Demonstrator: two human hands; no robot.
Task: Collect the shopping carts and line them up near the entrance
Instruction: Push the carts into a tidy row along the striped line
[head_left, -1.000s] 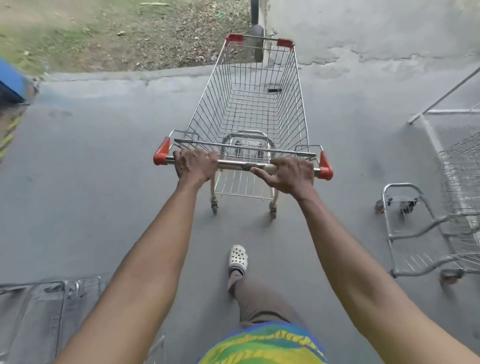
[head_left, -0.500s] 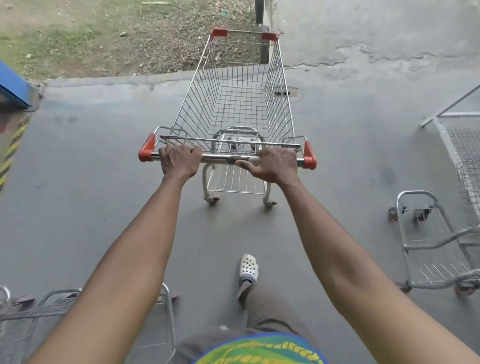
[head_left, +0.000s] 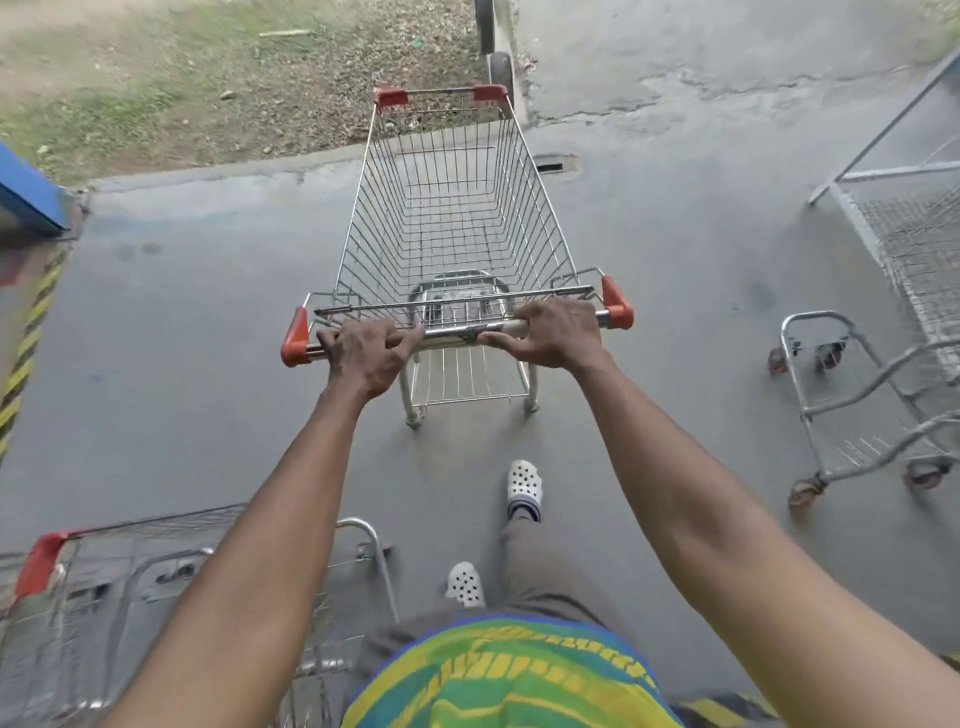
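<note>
A wire shopping cart with red corner caps stands on the grey concrete straight ahead of me, its basket empty. My left hand grips the left part of its chrome handle bar. My right hand grips the right part of the same bar. A second cart with a red cap sits at the lower left, partly hidden by my left arm. More carts stand nested at the right edge.
A grass and dirt strip lies beyond the concrete kerb ahead. A dark post stands just past the cart's front. A blue object and yellow-black hazard stripes line the left edge. A floor drain lies ahead right.
The cart has swung its front slightly to the right while both hands kept their grip. The cart at the lower left has come further into view.
</note>
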